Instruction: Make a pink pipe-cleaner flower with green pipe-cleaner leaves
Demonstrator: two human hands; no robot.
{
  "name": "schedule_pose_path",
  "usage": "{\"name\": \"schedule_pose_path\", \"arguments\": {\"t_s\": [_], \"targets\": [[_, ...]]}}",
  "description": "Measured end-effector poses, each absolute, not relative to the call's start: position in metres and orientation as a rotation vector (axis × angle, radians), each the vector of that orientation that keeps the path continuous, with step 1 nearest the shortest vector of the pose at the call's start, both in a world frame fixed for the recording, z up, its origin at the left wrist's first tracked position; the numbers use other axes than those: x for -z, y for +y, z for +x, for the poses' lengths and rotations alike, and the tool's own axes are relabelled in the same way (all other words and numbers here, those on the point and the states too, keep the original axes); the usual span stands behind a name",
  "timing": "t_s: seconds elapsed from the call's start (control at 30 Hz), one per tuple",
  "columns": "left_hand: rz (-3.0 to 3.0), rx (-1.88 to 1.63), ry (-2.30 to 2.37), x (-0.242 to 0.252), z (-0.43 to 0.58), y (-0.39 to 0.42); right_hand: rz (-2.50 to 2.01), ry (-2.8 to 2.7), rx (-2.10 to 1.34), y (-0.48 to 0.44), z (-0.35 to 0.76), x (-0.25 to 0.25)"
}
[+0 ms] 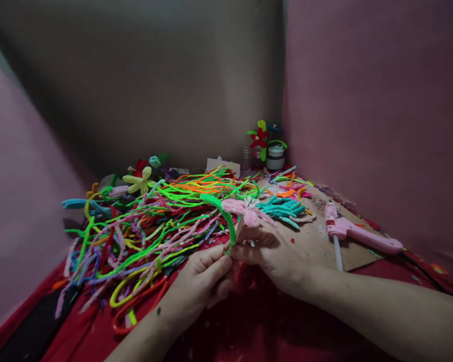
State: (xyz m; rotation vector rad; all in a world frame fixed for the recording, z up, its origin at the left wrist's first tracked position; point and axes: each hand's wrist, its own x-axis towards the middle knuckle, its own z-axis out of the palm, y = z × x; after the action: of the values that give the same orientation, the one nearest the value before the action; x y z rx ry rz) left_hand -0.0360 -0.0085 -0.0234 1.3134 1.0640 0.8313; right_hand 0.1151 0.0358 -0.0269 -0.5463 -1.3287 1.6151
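Both hands meet in front of me around one pipe-cleaner flower [251, 216]. It has pale pink petals, white stamens at its centre and a bent green leaf [229, 221] at its left side. My left hand [209, 276] pinches the lower end of the green part between thumb and fingers. My right hand [274, 256] is closed just under the petals, gripping the flower from the right. The stem is mostly hidden by the fingers. Right behind the flower lies a bunch of short teal pipe cleaners [283, 208].
A large heap of coloured pipe cleaners [166, 221] spreads to the left, with red-orange handles [123, 322] at its near edge. A pink glue gun [362, 236] lies on cardboard at the right. Finished flowers [139, 180] and a lidded jar [275, 158] stand by the back wall.
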Motion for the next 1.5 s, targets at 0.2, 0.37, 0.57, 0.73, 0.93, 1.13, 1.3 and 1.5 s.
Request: {"name": "schedule_pose_path", "arguments": {"t_s": [0.2,0.37,0.57,0.73,0.93,1.13,1.3,1.5], "targets": [[2.181,-1.038,1.563,0.047,-0.037,-0.009,-0.728,-1.198,-1.682,0.034,0.112,0.029],[2.445,-1.057,1.604,0.049,-0.038,-0.011,-0.776,-1.263,-1.606,0.033,0.110,0.031],[2.379,-0.992,1.595,0.043,-0.038,-0.012,-0.746,-1.394,-1.552,0.034,0.113,0.031],[2.041,-1.067,1.522,0.036,-0.034,-0.012,-0.740,-1.512,-1.433,0.035,0.113,0.032],[1.501,-1.076,1.339,0.026,-0.030,-0.012,-0.763,-1.622,-1.380,0.034,0.113,0.020],[1.231,-1.054,1.140,0.019,-0.030,-0.010,-0.699,-1.605,-1.556,0.031,0.116,0.001],[1.099,-1.073,0.955,0.021,-0.031,-0.009,-0.878,-1.693,-1.466,0.029,0.120,-0.017],[0.963,-1.014,0.787,0.024,-0.034,-0.009,-0.557,-1.523,-1.634,0.039,0.117,0.015]]}}
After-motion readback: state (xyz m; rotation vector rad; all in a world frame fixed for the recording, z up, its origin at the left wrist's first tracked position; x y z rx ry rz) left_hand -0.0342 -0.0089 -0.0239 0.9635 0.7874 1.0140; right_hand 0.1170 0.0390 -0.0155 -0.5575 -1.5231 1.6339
